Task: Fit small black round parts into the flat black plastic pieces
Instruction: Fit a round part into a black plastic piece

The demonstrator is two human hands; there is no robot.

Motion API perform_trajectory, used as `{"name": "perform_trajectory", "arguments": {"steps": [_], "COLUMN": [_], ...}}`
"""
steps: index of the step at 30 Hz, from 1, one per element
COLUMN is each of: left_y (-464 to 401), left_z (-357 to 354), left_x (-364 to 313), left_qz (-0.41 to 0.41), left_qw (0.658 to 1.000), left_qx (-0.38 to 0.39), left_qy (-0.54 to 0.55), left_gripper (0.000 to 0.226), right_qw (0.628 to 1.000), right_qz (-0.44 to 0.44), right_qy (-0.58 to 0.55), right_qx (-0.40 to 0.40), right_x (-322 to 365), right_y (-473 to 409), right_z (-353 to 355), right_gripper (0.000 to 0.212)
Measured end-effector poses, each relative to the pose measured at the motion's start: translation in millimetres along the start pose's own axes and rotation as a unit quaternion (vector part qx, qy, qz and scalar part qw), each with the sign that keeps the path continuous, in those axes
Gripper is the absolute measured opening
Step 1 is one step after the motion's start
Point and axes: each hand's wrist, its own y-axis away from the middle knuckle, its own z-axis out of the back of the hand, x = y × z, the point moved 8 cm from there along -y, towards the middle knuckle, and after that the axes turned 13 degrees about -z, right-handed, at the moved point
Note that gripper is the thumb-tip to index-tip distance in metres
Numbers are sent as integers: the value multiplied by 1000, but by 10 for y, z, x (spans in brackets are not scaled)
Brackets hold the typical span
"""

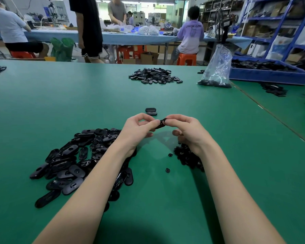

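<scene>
A flat black plastic piece is held up above the green table, between the two hands. The left hand pinches its near end with curled fingers, and the right hand has thumb and forefinger curled onto its far end, where a small round part seems to sit; the fingertips hide most of it, so whether it is seated in the piece cannot be told. Just beyond the hands, two more flat pieces lie touching each other on the table. Under the left forearm spreads a pile of flat pieces, partly hidden by the arm. Under the right wrist lies a heap of small round parts, also half covered, with two loose ones just beside it. Farther off sit another dark pile, a clear plastic bag with dark contents too small to make out, and a blue bin cut off at the right edge.
</scene>
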Motion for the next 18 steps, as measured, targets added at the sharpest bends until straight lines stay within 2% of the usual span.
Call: {"name": "perform_trajectory", "arguments": {"steps": [9, 18], "left_y": [14, 4], "left_z": [14, 18], "left_x": [-45, -35], "left_qz": [-17, -16], "left_qw": [997, 997], "left_qx": [-24, -26], "left_qy": [77, 67], "left_gripper": [28, 15], "right_qw": [1000, 997], "right_qz": [-20, -16], "right_qy": [-11, 50], "right_qx": [11, -53], "right_x": [-44, -4], "right_y": [-3, 39], "right_z": [-70, -4], "right_gripper": [10, 5]}}
